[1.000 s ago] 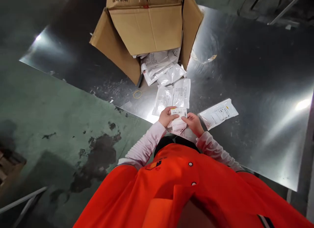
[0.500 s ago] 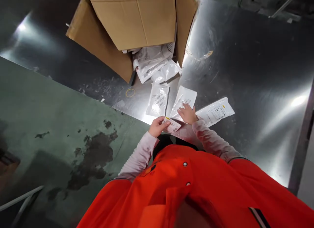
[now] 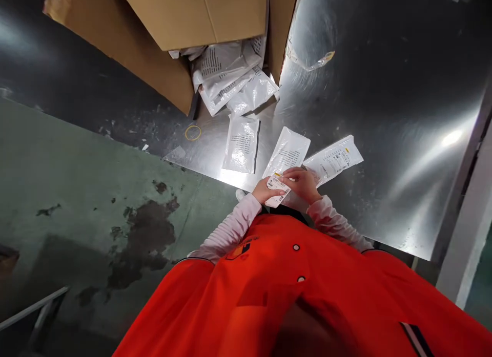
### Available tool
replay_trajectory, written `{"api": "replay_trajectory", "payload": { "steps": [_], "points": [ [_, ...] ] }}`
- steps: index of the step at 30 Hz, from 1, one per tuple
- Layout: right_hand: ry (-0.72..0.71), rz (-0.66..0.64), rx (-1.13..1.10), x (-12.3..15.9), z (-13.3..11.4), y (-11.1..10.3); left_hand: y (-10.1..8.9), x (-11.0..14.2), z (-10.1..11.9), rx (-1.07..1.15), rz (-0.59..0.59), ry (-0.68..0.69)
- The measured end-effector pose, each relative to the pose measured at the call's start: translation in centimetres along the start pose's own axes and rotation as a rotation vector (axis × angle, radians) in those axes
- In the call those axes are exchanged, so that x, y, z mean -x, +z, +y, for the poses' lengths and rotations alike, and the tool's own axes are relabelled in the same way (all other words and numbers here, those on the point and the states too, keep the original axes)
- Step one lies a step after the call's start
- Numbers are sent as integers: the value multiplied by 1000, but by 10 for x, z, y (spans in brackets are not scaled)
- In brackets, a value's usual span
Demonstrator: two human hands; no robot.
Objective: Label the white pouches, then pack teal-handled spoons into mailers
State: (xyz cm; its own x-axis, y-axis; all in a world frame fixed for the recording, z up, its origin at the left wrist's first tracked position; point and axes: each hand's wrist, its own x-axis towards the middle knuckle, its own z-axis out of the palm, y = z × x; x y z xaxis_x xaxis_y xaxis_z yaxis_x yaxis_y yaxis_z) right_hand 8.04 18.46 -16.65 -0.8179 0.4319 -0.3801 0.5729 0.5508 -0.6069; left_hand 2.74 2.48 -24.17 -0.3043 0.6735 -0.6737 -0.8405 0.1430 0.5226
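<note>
Three packets (image 3: pixel 241 144) beyond both hands (image 3: pixel 283 188)

Label (image 3: pixel 275 186): bears small print, barcode, yellow mark; wording illegible. Packet at right (image 3: pixel 334 159): carries print, yellow mark; illegible. Left packet (image 3: pixel 241 145), middle packet (image 3: pixel 289 149): show dark print, illegible. Orange garment (image 3: pixel 269 244): emblem, lettering illegible.

Head-worn view from above, facing forward and steeply down, vest (image 3: pixel 277 259) nearest, left hand (image 3: pixel 264 191), right hand (image 3: pixel 303 185) mid-frame, bench (image 3: pixel 384 116) beyond, box (image 3: pixel 192 14) cropped on top
</note>
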Motion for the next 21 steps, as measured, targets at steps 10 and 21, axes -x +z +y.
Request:
{"api": "replay_trajectory", "payload": {
  "steps": [10, 21],
  "points": [
    [87, 206, 353, -137, 65, -10, -37, 4, -44, 53, -40, -215],
    [-328, -38, 578, -111, 62, 22, -35, 12, -70, 15, 60, -239]
  ]
}}
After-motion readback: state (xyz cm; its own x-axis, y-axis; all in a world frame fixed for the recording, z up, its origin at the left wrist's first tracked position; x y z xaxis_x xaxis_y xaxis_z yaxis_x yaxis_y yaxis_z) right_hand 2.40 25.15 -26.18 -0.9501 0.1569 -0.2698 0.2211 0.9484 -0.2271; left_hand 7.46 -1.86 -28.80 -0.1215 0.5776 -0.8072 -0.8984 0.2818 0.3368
